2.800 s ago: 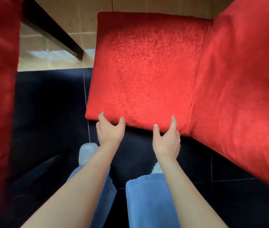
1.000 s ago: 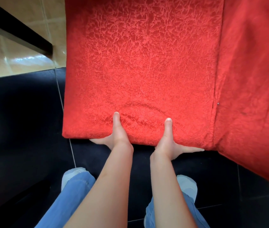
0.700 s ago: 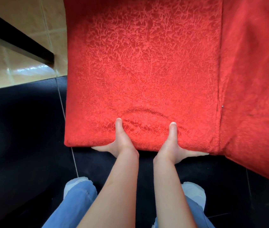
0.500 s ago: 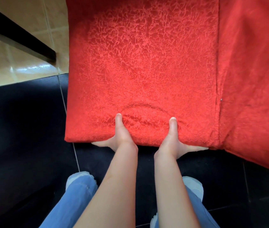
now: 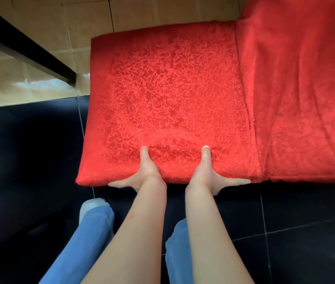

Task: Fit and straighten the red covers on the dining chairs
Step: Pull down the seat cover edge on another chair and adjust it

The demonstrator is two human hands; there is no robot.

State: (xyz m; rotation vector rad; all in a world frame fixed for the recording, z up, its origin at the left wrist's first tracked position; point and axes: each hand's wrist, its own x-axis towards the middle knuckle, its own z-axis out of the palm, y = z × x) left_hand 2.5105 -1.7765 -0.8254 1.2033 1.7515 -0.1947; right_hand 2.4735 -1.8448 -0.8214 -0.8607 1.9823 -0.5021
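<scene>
Two bare hands meet the near edge of a chair seat, seen from above as we look down past our own forearms. Our left hand has its thumb lying on top of the red cover, its fingers spread leftward along and under the seat's edge, so it is grasping the cover's hem. Our right hand mirrors it, thumb on top and fingers spread rightward beneath the edge, also grasping the cover. Between the two thumbs the crinkle-textured fabric bunches into a shallow curved wrinkle. The cover lies over the seat and runs on to the right over the chair back, with a seam between them. Below we see our blue trouser legs on black floor tiles. Beige tiles and a dark table leg lie at upper left.
</scene>
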